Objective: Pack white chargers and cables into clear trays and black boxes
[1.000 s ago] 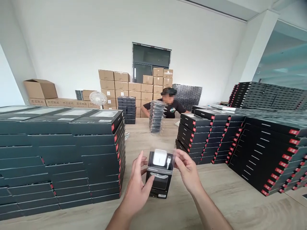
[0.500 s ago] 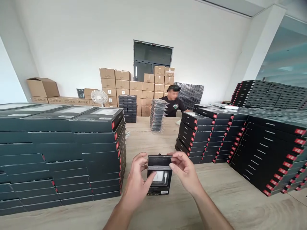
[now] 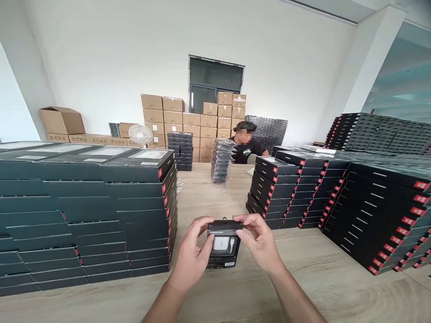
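A small black retail box (image 3: 220, 261) with a clear window stands upright on the table between my hands. Through its window a white device and what looks like a white plug or cable show. My left hand (image 3: 192, 251) grips the box's left side, thumb on the front and fingers at the top edge. My right hand (image 3: 257, 240) pinches the upper right corner, with the thumb in front and the fingers on top. The top flap (image 3: 225, 225) lies across the box's opening, and a small hanging loop sticks up behind it.
Tall stacks of black boxes rise at the left (image 3: 144, 215) and right (image 3: 373, 215). Ahead stands a pile of plastic-wrapped items (image 3: 220, 161). Behind the wooden table (image 3: 202, 193) sits a person in a cap (image 3: 245, 150), near brown cartons (image 3: 173, 117) and a white fan (image 3: 140, 134).
The box's top stood open before; now its flap is folded down over the opening. My left fingers have moved onto the top edge. The person opposite has lowered their head.
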`<state>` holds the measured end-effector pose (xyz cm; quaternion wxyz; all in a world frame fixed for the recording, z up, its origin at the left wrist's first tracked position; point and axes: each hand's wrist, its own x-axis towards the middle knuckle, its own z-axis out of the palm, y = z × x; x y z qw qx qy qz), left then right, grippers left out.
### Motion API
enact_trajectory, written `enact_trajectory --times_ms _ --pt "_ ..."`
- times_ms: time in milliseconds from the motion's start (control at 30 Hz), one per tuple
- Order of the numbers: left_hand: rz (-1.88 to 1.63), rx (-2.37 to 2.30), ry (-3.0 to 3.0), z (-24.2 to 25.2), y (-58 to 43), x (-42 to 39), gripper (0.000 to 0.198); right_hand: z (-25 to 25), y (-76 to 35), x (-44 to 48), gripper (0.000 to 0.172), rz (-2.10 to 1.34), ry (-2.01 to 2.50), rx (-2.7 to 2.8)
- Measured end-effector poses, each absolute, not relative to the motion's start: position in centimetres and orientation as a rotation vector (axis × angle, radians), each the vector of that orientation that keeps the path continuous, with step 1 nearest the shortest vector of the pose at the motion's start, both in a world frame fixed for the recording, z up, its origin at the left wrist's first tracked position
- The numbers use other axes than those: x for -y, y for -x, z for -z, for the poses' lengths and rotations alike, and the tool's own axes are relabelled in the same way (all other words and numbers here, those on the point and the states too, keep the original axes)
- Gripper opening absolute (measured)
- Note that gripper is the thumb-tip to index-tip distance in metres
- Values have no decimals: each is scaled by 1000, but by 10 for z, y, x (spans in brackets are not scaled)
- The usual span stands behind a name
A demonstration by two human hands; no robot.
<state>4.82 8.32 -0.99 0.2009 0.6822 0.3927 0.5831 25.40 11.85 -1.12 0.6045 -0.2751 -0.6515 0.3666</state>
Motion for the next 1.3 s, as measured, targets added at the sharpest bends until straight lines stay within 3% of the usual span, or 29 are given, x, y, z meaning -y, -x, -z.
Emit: enact_trajectory --times_ms 133,333,833,1133,1300 --pt "-1560 -1147 -1989 3 -44 -80 13 8 -254 -119 12 -833 620 1593" --pt "-1567 -1150 -1893 0 -46 -82 20 2 -256 -119 12 -757 675 1605" --pt "-1604 -1141 -1910 -2 -50 -82 22 -3 -266 -118 12 -947 643 1647" --pt "-1649 -1157 -2024 -3 -50 -83 19 -5 -265 -117 16 -744 659 1712" --pt "-1656 -1155 -2082 -1 -50 -82 17 -8 -272 -116 18 -804 654 1795"
